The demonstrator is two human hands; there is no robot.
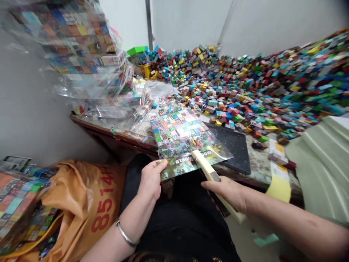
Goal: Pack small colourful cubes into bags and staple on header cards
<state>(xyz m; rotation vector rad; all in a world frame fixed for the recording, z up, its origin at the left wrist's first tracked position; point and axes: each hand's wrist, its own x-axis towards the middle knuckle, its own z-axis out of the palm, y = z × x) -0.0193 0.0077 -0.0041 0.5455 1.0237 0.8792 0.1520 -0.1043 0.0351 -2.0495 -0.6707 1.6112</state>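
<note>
My left hand (150, 179) pinches the near left corner of a printed header card (182, 163), thumb on top. The card closes off a clear plastic bag (178, 127) of colourful square blocks and small toy pieces, which lies on the table's front edge. Wrapped in my right hand (228, 193) is a cream stapler (205, 165). Its front end reaches over the card's lettering, and the card seems to lie between its jaws, though the lower jaw is hidden.
A large heap of small colourful boxes (229, 87) covers the back and right of the table. Stacked packs in clear plastic (89, 62) rise at the left. A black board (234, 145) lies beside the bag. An orange sack (87, 196) stands on the left below.
</note>
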